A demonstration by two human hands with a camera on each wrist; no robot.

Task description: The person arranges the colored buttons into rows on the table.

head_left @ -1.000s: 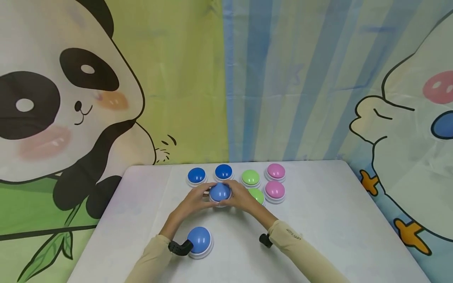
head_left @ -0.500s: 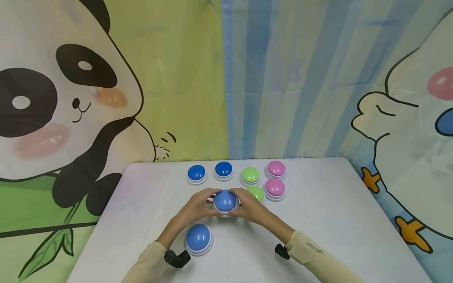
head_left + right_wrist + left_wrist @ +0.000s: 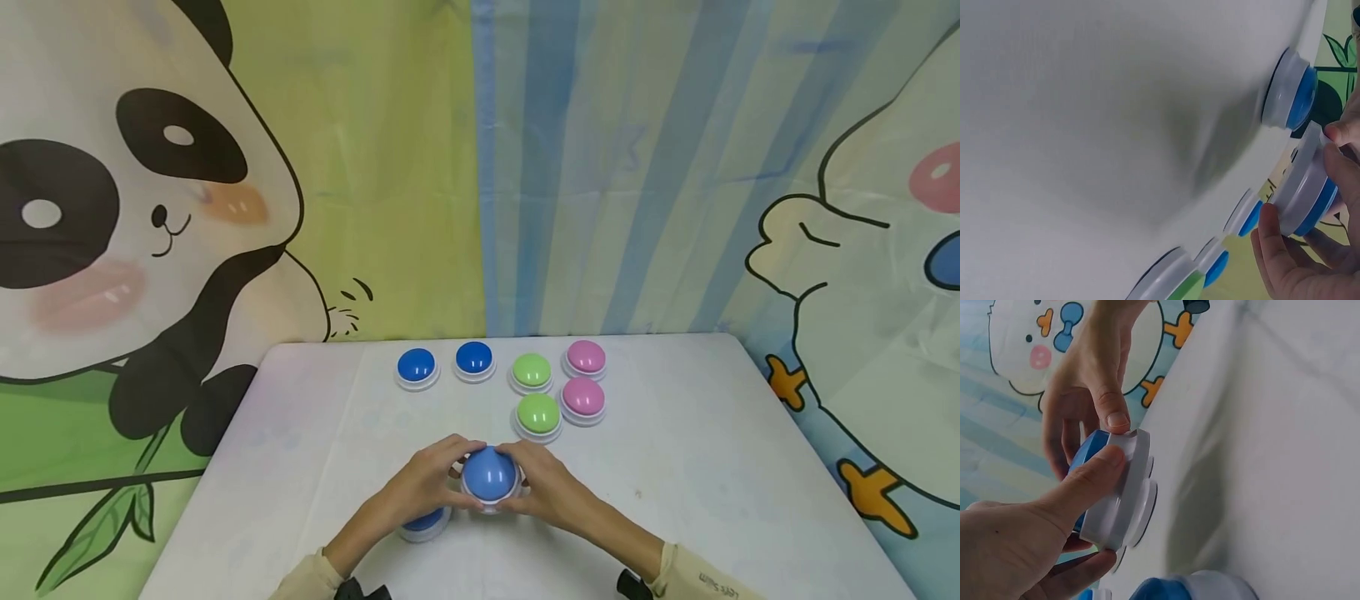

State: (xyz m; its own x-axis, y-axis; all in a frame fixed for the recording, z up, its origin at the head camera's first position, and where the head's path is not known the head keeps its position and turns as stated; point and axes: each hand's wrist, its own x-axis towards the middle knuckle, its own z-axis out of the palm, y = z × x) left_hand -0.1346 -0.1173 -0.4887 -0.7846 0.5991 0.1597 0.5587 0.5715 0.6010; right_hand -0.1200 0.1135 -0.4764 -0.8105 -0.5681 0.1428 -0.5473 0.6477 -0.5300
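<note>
A blue-domed push button with a white base is held between both hands, raised off the white table. My left hand grips its left side and my right hand its right side. In the left wrist view, a left thumb lies on the white base of the button, and the right thumb touches its upper end. The right wrist view shows the button's base tilted, with small details on its underside. A second blue button stands on the table, partly hidden behind my left hand and wrist.
Further back on the white table stand two blue buttons, two green buttons and two pink buttons. Behind the table hangs a curtain with cartoon animals printed on it.
Both hands have brought the held blue button from near the back row towards the person and slightly right. The front green button has come into full view; the near blue button is now partly covered.
</note>
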